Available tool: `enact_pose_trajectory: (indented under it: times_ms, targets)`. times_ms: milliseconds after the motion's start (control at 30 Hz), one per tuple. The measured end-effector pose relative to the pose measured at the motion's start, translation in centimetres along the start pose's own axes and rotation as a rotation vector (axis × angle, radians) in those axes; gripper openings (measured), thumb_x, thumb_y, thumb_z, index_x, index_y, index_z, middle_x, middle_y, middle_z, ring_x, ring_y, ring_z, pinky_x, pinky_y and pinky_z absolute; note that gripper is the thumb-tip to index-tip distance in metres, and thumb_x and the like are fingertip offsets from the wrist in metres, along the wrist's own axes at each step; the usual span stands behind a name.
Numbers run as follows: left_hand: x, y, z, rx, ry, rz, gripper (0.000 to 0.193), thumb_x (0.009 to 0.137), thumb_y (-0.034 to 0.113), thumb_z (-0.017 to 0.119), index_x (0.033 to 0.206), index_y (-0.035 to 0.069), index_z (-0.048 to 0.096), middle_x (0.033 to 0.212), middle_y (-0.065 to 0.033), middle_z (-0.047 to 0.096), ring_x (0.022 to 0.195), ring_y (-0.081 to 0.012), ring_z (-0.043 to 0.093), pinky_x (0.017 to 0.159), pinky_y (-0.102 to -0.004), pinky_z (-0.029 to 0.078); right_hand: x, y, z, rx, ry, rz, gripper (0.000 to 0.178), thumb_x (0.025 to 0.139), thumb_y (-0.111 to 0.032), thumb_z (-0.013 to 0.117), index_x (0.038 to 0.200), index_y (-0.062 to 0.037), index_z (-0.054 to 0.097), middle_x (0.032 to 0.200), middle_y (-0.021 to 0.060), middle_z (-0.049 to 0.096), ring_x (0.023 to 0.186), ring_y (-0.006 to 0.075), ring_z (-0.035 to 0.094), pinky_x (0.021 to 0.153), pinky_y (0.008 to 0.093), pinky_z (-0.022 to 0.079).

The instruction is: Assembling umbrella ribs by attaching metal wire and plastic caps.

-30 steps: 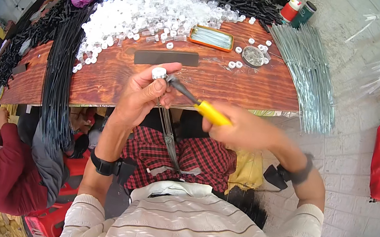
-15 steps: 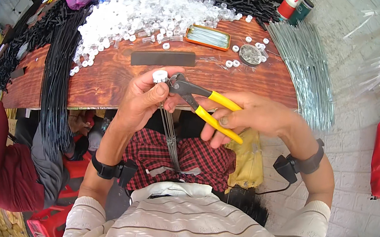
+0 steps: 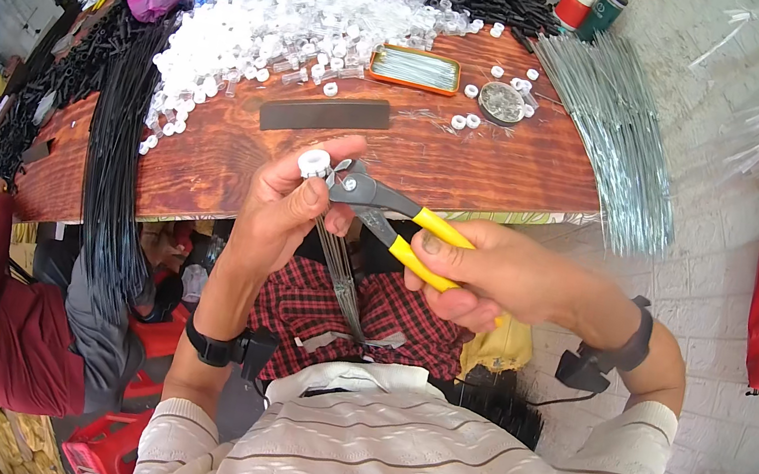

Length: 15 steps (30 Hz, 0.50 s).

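Raised above the table's near edge, my left hand [image 3: 276, 219] pinches a small white plastic ring [image 3: 313, 163] between thumb and fingers. A bundle of thin metal wires [image 3: 338, 275] hangs below that hand toward my lap. My right hand [image 3: 490, 272] is wrapped round both yellow handles of a pair of end-cutting pliers [image 3: 365, 191]. The dark jaws are beside the ring, at short wire ends by my left fingertips. Whether the jaws have closed on a wire is too small to tell.
On the wooden table [image 3: 434, 160] lie a dark flat bar [image 3: 325, 116], a heap of clear and white plastic parts [image 3: 264, 29], a tin of metal pins [image 3: 416, 69] and a round dish [image 3: 502, 102]. Long wires [image 3: 615, 141] overhang the right edge. A co-worker in a maroon sleeve [image 3: 2, 303] sits left.
My right hand has closed more firmly round the pliers, and their handles are nearer together. The jaws have shifted slightly. My left hand still holds the white ring.
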State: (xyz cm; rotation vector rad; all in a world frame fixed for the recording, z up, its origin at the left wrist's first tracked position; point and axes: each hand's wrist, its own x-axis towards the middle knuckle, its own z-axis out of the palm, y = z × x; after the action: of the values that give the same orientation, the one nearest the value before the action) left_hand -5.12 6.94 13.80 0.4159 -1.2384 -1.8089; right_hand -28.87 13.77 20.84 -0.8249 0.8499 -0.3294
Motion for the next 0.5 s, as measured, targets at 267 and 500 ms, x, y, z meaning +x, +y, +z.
enact_pose_trajectory:
  times_ms: [267,500]
  targets:
    - [0.9,-1.9,-0.8,-0.335,-0.118,-0.015,0.062,0.1,0.04,0.045,0.146,0.002,0.031,0.085,-0.0017,0.051,0.065,-0.0077,0.041,0.057,-0.0225,0.034,1.2,1.9,0.4,-0.48,0.469,-0.325,0.026,0.1,-0.026,0.048,0.107,-0.0018,0.053,0.067,0.0021,0.056,0.053,0.0098,0.054,0.049,0.0247,0.044]
    - [1.4,-2.1,-0.5,-0.416,-0.101,-0.053,0.063,0.103,0.048,0.025,0.146,0.002,0.03,0.078,0.0005,0.044,0.06,-0.0057,0.038,0.053,-0.0211,0.031,1.2,1.7,-0.2,-0.554,0.418,-0.362,0.024,0.099,-0.022,0.049,0.107,-0.0002,0.054,0.076,0.0061,0.062,0.059,0.012,0.061,0.053,0.0253,0.049]
